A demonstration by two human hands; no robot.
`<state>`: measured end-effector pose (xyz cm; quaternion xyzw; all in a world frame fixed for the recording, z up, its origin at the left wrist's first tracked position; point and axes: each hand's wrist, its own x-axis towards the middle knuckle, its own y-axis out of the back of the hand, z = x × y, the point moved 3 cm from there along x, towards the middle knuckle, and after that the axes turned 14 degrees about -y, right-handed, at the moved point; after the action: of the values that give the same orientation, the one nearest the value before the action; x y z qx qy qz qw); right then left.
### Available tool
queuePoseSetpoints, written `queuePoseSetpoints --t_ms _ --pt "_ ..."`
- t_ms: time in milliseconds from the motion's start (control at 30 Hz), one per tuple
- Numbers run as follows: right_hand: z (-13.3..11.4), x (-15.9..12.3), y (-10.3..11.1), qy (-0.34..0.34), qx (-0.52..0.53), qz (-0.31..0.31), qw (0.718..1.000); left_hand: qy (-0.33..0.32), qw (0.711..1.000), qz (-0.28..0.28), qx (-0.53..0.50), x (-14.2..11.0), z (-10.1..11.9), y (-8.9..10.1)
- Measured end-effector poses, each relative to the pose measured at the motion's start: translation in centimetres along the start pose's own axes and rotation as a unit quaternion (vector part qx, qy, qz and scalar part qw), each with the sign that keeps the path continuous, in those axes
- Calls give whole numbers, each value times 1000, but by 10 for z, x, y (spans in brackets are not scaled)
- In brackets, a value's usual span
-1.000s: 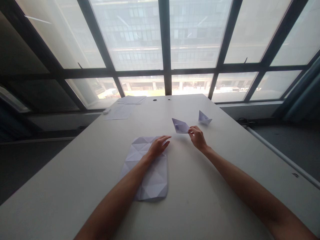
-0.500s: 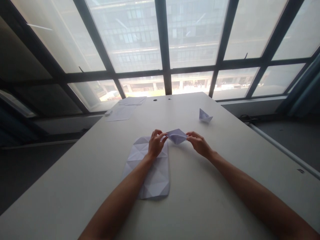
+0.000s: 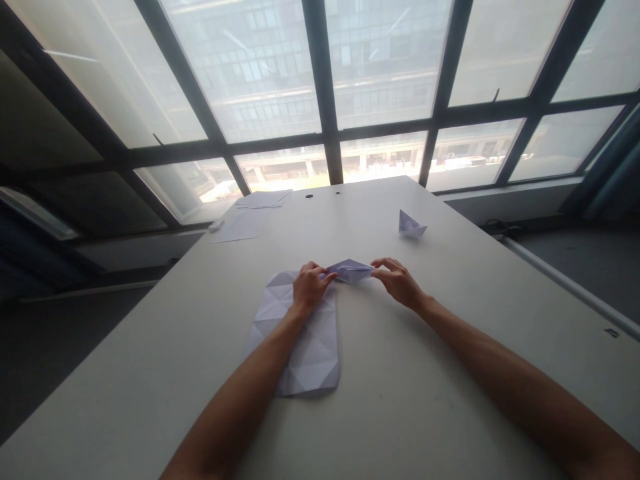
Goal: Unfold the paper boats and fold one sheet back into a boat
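Observation:
Between my two hands is a small folded paper boat (image 3: pixel 351 270), white, with pointed ends and an opening along its middle. My left hand (image 3: pixel 311 285) pinches its left tip between thumb and fingers. At the right tip, the thumb and fingers of my right hand (image 3: pixel 398 281) are closed on the paper. Under my left wrist and forearm lies a creased sheet of paper (image 3: pixel 313 360), flat on the table and partly covered by the arm. Farther off to the right stands another folded paper boat (image 3: pixel 411 227), touched by neither hand.
The white table (image 3: pixel 425 400) reaches toward the windows. Loose paper sheets (image 3: pixel 243 223) lie at its far left, with a small white object (image 3: pixel 215 227) by the edge. A dark round hole (image 3: pixel 309 196) is near the far end.
The held paper boat looks flatter, its opening narrower, and it has shifted slightly left. The fingers of my right hand have moved a little on its tip. The camera view has tilted slightly.

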<state>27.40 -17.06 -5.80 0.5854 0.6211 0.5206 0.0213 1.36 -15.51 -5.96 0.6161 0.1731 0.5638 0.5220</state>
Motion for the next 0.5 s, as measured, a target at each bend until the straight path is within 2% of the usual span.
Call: queuePoseSetpoints --t_ms 233,500 --pt "-4 -1 1 11 25 -6 1000 -22 999 5 27 1 4 4" --pt "-5 -3 0 14 56 -13 998 -24 999 -34 -13 1 -1 -2"
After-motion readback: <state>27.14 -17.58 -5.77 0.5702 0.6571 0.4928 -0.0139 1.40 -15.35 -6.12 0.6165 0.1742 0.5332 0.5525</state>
